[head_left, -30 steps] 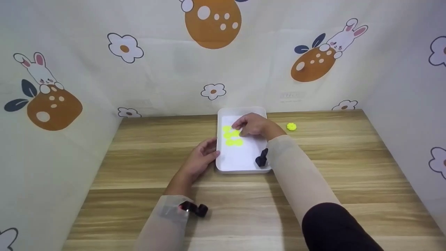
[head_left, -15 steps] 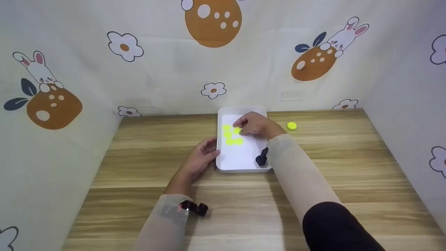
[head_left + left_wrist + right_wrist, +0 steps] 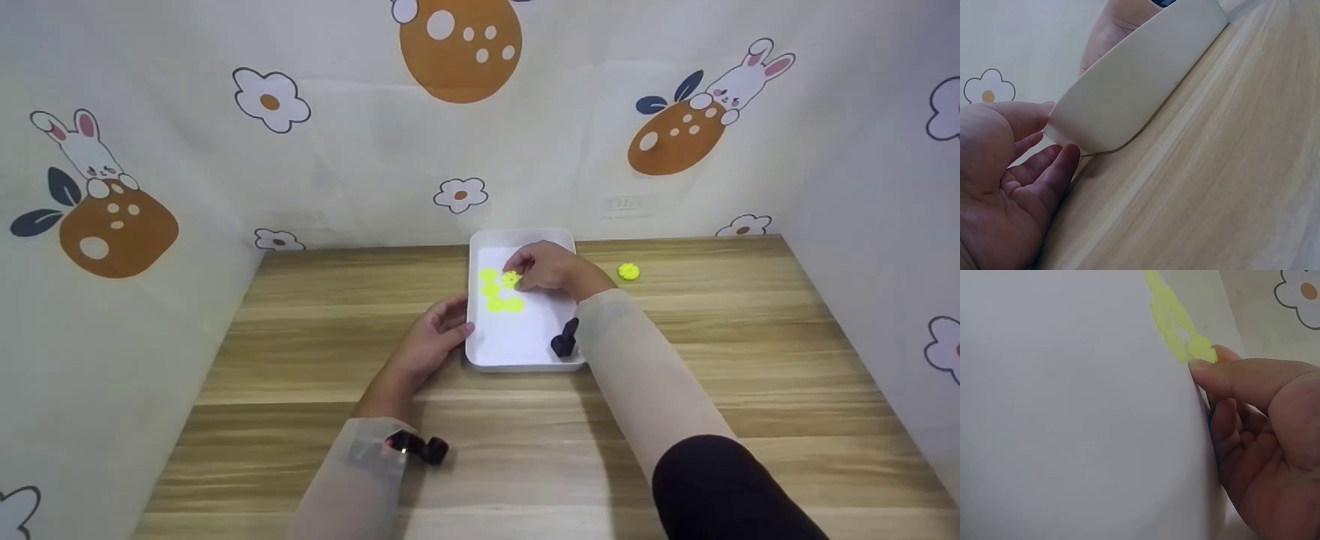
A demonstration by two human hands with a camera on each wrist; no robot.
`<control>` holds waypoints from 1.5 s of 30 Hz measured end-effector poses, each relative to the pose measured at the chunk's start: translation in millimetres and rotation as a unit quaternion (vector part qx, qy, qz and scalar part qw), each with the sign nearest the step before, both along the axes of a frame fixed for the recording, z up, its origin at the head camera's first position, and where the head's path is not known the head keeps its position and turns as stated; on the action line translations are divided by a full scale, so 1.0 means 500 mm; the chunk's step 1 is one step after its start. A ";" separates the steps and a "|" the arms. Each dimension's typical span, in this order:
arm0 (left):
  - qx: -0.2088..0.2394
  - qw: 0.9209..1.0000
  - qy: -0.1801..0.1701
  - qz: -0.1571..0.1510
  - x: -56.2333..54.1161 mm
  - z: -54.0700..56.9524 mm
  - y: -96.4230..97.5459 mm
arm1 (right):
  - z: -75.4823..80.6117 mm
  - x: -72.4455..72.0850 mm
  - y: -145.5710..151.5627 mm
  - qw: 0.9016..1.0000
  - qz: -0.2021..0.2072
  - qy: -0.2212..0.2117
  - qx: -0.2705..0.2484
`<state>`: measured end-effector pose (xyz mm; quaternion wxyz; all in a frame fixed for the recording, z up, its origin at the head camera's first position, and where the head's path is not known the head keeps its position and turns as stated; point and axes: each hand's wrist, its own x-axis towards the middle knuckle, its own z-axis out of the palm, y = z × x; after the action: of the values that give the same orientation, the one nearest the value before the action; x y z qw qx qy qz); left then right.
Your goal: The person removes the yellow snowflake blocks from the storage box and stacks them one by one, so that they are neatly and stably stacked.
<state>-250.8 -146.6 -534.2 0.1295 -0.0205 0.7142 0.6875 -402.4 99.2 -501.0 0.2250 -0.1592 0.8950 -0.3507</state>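
Note:
A white rectangular tray [image 3: 510,341] rests on the wooden table. My left hand [image 3: 433,341] lies against its left side, thumb at the rim and loosely bent fingers touching the wall; in the left wrist view, fingertips [image 3: 1069,154] meet the tray's lower corner. Over the tray, my right hand [image 3: 546,266] pinches a yellow flower-shaped piece [image 3: 511,280] between thumb and fingers. The right wrist view shows the thumb on the edge of this yellow piece [image 3: 1202,349]. Several similar yellow pieces [image 3: 490,289] lie in the tray to its left and nearer me.
One more yellow flower-shaped piece [image 3: 628,271] sits on the wooden table [image 3: 712,337], right of the tray. A patterned curtain [image 3: 360,150] stands behind the table and along both sides. Black wrist cameras [image 3: 427,448] stick out from both sleeves.
My right hand has shifted very slightly right and the pinched yellow piece shows more clearly, apart from the others. My left hand and the tray have stayed put.

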 end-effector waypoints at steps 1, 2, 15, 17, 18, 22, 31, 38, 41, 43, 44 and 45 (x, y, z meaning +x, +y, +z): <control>0.001 1.000 0.004 -0.001 0.001 0.000 0.000 | -0.002 0.000 0.001 1.000 0.000 0.003 -0.007; 0.002 1.000 0.009 -0.003 0.001 -0.001 0.001 | -0.004 0.001 0.001 1.000 0.000 0.006 -0.015; 0.004 1.000 0.015 0.000 -0.002 -0.001 0.003 | -0.005 0.003 0.006 0.994 -0.065 -0.021 -0.085; 0.003 1.000 0.014 0.000 -0.002 -0.001 0.003 | -0.001 0.004 0.006 0.991 -0.080 -0.035 -0.097; 0.002 1.000 0.012 0.001 -0.003 -0.001 0.003 | 0.001 0.004 0.006 0.990 -0.086 -0.039 -0.102; -0.004 1.000 0.009 0.002 -0.004 0.000 0.003 | 0.006 0.002 0.003 0.987 -0.106 -0.045 -0.116; -0.005 1.000 0.010 0.004 0.001 0.001 0.004 | 0.017 -0.006 -0.001 0.975 -0.119 -0.069 -0.175; -0.007 1.000 0.015 0.007 0.003 -0.003 0.003 | 0.060 0.004 0.017 0.959 -0.132 -0.090 -0.235; -0.011 1.000 0.010 0.009 0.003 -0.002 0.002 | 0.081 0.013 0.034 0.951 -0.143 -0.097 -0.258; -0.009 1.000 0.010 0.007 0.002 -0.001 0.001 | 0.092 0.022 0.050 0.947 -0.147 -0.094 -0.271; -0.009 1.000 0.009 0.007 0.002 -0.001 0.001 | 0.096 0.026 0.058 0.944 -0.148 -0.093 -0.280; -0.010 1.000 0.009 0.007 0.002 0.000 0.000 | 0.099 0.032 0.066 0.942 -0.149 -0.091 -0.288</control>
<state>-249.7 -146.5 -534.5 0.1179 -0.0206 0.7218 0.6817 -386.6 132.3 -451.3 0.1948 -0.0493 0.7452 -0.6359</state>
